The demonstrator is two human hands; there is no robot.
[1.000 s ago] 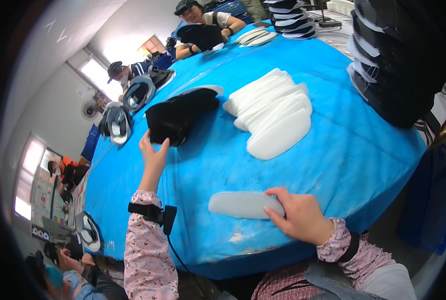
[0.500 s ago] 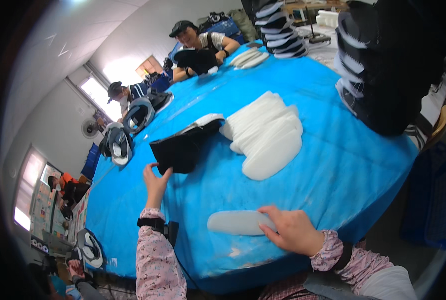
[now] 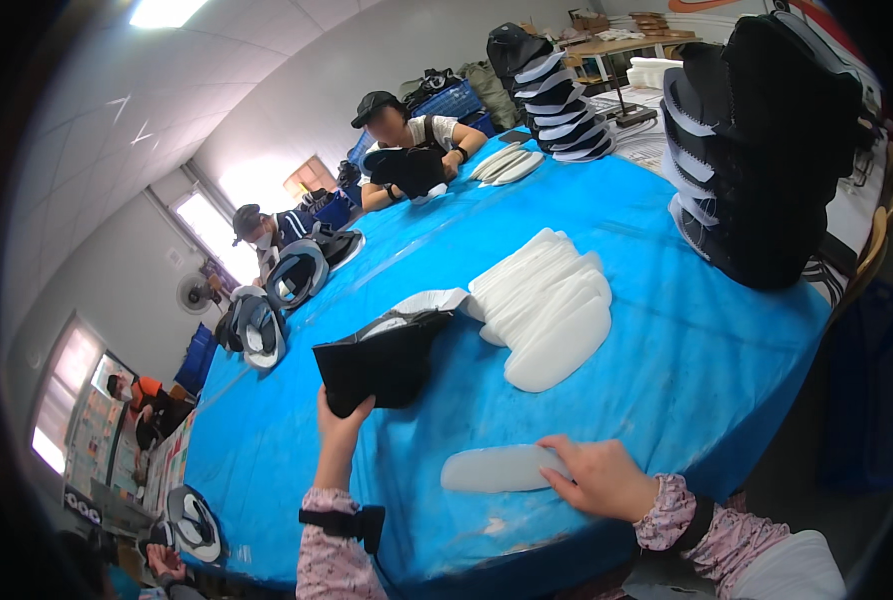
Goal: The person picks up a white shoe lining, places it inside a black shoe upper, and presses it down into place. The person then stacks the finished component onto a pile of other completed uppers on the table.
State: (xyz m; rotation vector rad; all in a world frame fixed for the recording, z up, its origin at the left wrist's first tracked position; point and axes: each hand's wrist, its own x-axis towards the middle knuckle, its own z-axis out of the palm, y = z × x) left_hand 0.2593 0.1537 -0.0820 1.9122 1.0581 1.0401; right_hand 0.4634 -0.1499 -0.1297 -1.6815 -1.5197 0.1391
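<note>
A black shoe upper (image 3: 382,368) with a white inner edge stands tilted over the blue-covered table. My left hand (image 3: 343,425) grips its near lower end, thumb in front and the other fingers partly hidden behind it. A pale, translucent insole (image 3: 497,469) lies along the near side of the table, and my right hand (image 3: 597,475) pinches its right end between thumb and fingers. Just right of the upper, a fanned pile of white insoles (image 3: 557,340) is spread out.
Tall stacks of black uppers (image 3: 767,150) and black-and-white uppers (image 3: 570,110) rise at the right and far side. Several uppers (image 3: 257,325) lie on the left edge. Two people (image 3: 407,150) work across the blue table cover (image 3: 667,340); a blue crate (image 3: 872,385) sits low right.
My left hand has gone from fingertips at the upper's edge to a fuller grip on it. The view has tilted up, so the scene sits lower. My right hand keeps its pinch on the insole.
</note>
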